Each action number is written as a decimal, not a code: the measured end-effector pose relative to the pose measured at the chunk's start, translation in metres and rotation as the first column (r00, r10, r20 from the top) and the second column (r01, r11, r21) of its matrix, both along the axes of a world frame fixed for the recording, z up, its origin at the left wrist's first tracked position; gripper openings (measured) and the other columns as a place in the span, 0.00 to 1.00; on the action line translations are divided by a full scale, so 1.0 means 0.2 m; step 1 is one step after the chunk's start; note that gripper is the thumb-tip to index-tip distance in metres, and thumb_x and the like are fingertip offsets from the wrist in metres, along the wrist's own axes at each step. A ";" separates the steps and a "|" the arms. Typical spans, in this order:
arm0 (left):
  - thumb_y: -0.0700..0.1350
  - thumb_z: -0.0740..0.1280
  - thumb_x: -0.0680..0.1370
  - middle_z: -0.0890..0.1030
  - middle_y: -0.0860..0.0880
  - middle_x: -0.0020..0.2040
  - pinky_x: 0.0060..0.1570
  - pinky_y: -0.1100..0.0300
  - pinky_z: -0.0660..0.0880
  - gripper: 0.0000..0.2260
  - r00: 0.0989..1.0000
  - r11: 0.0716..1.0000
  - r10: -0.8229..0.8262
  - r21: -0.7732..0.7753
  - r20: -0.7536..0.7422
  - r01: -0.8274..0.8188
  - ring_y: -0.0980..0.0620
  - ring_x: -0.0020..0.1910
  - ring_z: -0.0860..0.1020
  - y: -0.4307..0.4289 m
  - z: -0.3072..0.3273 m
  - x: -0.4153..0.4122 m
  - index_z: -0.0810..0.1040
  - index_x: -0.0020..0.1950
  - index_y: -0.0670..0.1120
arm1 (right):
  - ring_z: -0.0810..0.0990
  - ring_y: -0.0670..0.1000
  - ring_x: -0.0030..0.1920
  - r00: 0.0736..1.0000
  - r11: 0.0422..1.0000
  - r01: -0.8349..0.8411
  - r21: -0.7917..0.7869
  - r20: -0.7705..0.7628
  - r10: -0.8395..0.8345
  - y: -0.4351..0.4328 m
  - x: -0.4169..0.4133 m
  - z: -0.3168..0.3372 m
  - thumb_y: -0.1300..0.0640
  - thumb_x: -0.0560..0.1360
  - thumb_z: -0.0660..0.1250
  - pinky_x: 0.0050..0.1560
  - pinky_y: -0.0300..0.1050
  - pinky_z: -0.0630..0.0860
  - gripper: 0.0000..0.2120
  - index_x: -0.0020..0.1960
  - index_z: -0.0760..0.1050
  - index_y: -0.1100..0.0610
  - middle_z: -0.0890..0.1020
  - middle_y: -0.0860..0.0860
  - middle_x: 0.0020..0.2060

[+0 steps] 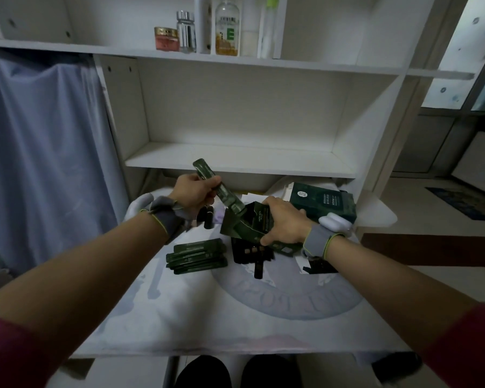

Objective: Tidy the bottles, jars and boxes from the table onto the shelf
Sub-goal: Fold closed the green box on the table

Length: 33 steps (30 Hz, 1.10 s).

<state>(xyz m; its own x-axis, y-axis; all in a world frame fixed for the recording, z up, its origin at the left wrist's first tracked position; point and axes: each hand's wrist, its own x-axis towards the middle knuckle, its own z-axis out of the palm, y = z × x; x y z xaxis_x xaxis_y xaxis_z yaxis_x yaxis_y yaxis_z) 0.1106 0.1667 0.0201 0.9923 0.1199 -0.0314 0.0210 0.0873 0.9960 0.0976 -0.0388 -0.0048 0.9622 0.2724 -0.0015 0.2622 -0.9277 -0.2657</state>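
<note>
My left hand [196, 190] grips a long dark green sachet [226, 194], tilted, with its lower end at the mouth of a small open dark green box [247, 223]. My right hand [284, 221] holds that box from the right side, just above the table. A stack of several more green sachets [196, 256] lies on the table below my left wrist. A larger green mask box [322, 201] stands behind my right hand. On the upper shelf [95, 49] stand a pink jar [167, 39], a silver bottle [186, 32] and a clear bottle [228, 29].
The middle shelf [235, 159] is bare white board, straight ahead above the table. Small dark tubes [207, 217] and a black tray [249, 253] lie near the box. The table [207, 317] has a pale printed cloth. A blue curtain [39, 141] hangs at left.
</note>
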 end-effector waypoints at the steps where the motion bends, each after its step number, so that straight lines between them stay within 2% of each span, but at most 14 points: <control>1: 0.37 0.67 0.78 0.73 0.46 0.27 0.25 0.64 0.67 0.09 0.999 0.999 0.029 -0.031 0.011 -0.029 0.52 0.26 0.69 -0.01 -0.01 0.00 0.74 0.38 0.39 | 0.69 0.56 0.65 1.000 1.000 -0.006 0.013 0.012 0.006 0.00 -0.01 0.00 0.48 0.64 0.78 0.61 0.60 0.64 0.40 0.69 0.59 0.53 0.70 0.51 0.65; 3: 0.36 0.67 0.77 0.74 0.48 0.24 0.22 0.65 0.68 0.08 0.995 0.994 0.091 -0.067 0.035 -0.089 0.51 0.26 0.69 -0.02 -0.03 0.00 0.75 0.38 0.39 | 0.72 0.57 0.61 0.999 0.999 -0.024 0.048 0.040 0.022 0.00 -0.03 0.00 0.49 0.64 0.78 0.61 0.61 0.65 0.42 0.69 0.56 0.51 0.71 0.52 0.64; 5: 0.37 0.67 0.77 0.74 0.46 0.28 0.23 0.65 0.69 0.07 0.989 0.988 0.139 -0.073 0.043 -0.135 0.52 0.26 0.70 -0.02 -0.04 -0.01 0.75 0.38 0.40 | 0.74 0.56 0.52 0.995 0.997 -0.054 0.054 0.082 0.049 0.00 -0.05 0.00 0.49 0.64 0.78 0.57 0.59 0.70 0.41 0.66 0.55 0.48 0.73 0.53 0.57; 7: 0.37 0.68 0.77 0.75 0.45 0.31 0.24 0.65 0.70 0.07 0.984 0.984 0.169 -0.069 0.049 -0.165 0.53 0.25 0.71 -0.01 -0.03 -0.01 0.75 0.39 0.40 | 0.72 0.55 0.48 0.991 0.997 -0.075 0.031 0.110 0.071 0.00 -0.06 0.01 0.49 0.65 0.77 0.53 0.56 0.71 0.39 0.65 0.55 0.45 0.71 0.52 0.51; 10: 0.38 0.68 0.77 0.76 0.47 0.27 0.23 0.64 0.70 0.08 0.974 0.974 0.216 -0.083 0.065 -0.210 0.55 0.23 0.72 0.00 -0.03 0.00 0.75 0.37 0.41 | 0.72 0.56 0.51 0.989 0.996 -0.087 0.009 0.122 0.085 0.00 -0.06 0.01 0.48 0.66 0.77 0.52 0.55 0.71 0.38 0.65 0.55 0.42 0.69 0.52 0.50; 13: 0.37 0.68 0.76 0.75 0.51 0.21 0.21 0.66 0.69 0.10 0.971 0.965 0.231 -0.139 0.063 -0.221 0.58 0.19 0.71 0.00 -0.01 0.00 0.74 0.36 0.41 | 0.71 0.58 0.59 0.986 0.997 -0.083 0.001 0.143 0.082 0.00 -0.05 0.00 0.46 0.66 0.77 0.58 0.60 0.71 0.42 0.70 0.53 0.40 0.69 0.54 0.57; 17: 0.36 0.67 0.77 0.76 0.45 0.33 0.22 0.66 0.71 0.06 0.984 0.968 0.162 -0.205 0.070 -0.145 0.58 0.21 0.73 -0.01 0.01 -0.03 0.74 0.40 0.39 | 0.69 0.59 0.64 0.985 0.997 -0.076 0.008 0.156 0.074 0.01 -0.05 0.00 0.46 0.64 0.78 0.61 0.62 0.70 0.50 0.75 0.48 0.44 0.68 0.55 0.63; 23: 0.36 0.69 0.75 0.78 0.44 0.35 0.26 0.63 0.73 0.04 0.984 0.993 0.109 0.031 0.139 -0.115 0.52 0.30 0.76 -0.05 -0.01 -0.08 0.76 0.47 0.37 | 0.67 0.58 0.68 0.979 0.996 -0.088 0.029 0.185 0.081 0.03 -0.04 -0.02 0.46 0.63 0.78 0.62 0.61 0.70 0.53 0.76 0.47 0.47 0.66 0.54 0.68; 26: 0.37 0.70 0.74 0.79 0.43 0.36 0.25 0.64 0.72 0.07 0.985 0.984 0.089 0.140 0.151 -0.111 0.55 0.25 0.76 -0.07 -0.01 -0.12 0.75 0.50 0.36 | 0.66 0.58 0.69 0.981 0.994 -0.085 0.074 0.181 0.071 0.04 -0.03 -0.02 0.46 0.64 0.78 0.63 0.62 0.69 0.52 0.76 0.47 0.47 0.65 0.54 0.70; 29: 0.38 0.71 0.74 0.80 0.41 0.36 0.23 0.63 0.70 0.09 0.991 0.973 0.053 0.215 0.123 -0.079 0.53 0.24 0.75 -0.09 -0.01 -0.14 0.76 0.50 0.35 | 0.66 0.58 0.69 0.982 0.989 -0.075 0.128 0.181 0.051 0.04 -0.03 -0.01 0.46 0.63 0.78 0.64 0.61 0.69 0.52 0.76 0.48 0.47 0.66 0.54 0.69; 33: 0.41 0.72 0.74 0.77 0.49 0.24 0.18 0.66 0.65 0.08 0.995 0.954 -0.024 0.301 0.092 -0.005 0.57 0.16 0.70 -0.11 0.00 -0.15 0.78 0.47 0.38 | 0.67 0.58 0.68 0.981 0.988 -0.064 0.143 0.193 0.036 0.04 -0.03 -0.01 0.47 0.62 0.79 0.63 0.61 0.70 0.52 0.75 0.50 0.47 0.67 0.54 0.69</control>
